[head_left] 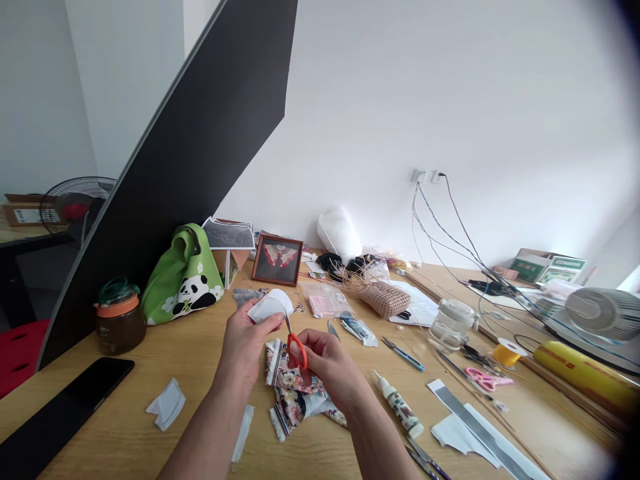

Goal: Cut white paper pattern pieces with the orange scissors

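My left hand [243, 337] pinches a piece of white paper [273, 305] with a rounded edge, held above the table. In my right hand [323, 363] is a pair of small scissors [295, 350] with orange handles, my fingers in the loops. Their blades point up and reach the paper's right edge; whether they are open or closed I cannot tell. Below my hands lies folded floral fabric [290, 407] with frayed, striped edges, partly hidden by my right hand.
Left are a black phone [107, 377], a paper scrap [167, 403], a lidded jar [120, 320] and a green panda bag [187, 280]. Right are a glue bottle [400, 403], tweezers [404, 353], pink scissors [485, 379] and a glass jar [453, 323]. A framed picture [277, 260] stands behind.
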A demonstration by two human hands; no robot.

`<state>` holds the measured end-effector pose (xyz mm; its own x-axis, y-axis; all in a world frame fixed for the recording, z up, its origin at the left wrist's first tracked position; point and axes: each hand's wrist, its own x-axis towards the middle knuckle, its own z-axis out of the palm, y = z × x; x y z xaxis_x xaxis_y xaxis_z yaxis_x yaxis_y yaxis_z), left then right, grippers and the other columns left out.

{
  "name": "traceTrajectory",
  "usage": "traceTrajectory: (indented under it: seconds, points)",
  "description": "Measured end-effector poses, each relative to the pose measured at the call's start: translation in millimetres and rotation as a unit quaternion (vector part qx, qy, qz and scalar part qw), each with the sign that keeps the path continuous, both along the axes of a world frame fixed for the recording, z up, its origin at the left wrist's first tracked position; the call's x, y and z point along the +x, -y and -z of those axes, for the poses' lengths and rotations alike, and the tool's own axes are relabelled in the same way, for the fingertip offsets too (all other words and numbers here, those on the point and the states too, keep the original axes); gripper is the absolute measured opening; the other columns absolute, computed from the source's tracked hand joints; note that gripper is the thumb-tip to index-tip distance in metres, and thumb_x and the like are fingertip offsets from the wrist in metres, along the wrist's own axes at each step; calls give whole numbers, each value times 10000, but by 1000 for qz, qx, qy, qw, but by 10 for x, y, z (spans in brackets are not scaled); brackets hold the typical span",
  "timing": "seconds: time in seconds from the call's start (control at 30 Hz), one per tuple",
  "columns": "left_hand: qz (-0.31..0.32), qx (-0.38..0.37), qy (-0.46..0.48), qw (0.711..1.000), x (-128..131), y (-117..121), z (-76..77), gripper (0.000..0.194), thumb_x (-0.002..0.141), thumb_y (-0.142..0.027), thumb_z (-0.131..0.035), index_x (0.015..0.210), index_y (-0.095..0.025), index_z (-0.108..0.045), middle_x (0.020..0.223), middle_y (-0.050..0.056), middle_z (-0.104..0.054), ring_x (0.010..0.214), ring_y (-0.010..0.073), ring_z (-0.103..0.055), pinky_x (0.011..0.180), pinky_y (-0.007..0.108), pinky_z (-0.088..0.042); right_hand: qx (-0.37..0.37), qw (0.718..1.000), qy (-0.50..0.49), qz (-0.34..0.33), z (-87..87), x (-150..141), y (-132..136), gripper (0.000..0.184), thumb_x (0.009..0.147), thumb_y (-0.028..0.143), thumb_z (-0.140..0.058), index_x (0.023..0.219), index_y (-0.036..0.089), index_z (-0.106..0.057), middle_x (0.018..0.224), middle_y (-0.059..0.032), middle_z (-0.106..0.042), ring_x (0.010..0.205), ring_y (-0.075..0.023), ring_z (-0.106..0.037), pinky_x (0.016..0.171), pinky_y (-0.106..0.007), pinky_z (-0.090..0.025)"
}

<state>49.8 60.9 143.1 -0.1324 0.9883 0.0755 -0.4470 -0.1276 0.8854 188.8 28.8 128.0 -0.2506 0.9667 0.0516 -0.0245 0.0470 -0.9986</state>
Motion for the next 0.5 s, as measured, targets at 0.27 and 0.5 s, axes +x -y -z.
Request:
traceTrajectory:
  seconds: [0.27, 0.5]
  points:
    - [-13, -6, 16, 1000, 19, 1, -3, 374, 451, -206, -800, 779, -122, -640, 676, 4, -649, 579, 111, -557, 620, 264, -473, -1, 1000, -2, 11, 22, -12, -17, 456, 606, 549, -756, 686, 139, -572, 571, 15, -598, 392, -49, -401, 398, -196, -273]
    - [-14, -4, 10, 1000, 15, 2, 10, 384, 469, -197, -794, 809, -112, -636, 691, 9, -648, 598, 110, -555, 619, 256, -463, 2, 1000, -4, 11, 53, 5, -36, 446, 616, 535, -757, 686, 143, -557, 575, 16, -597, 392, -46, -389, 388, -194, -255]
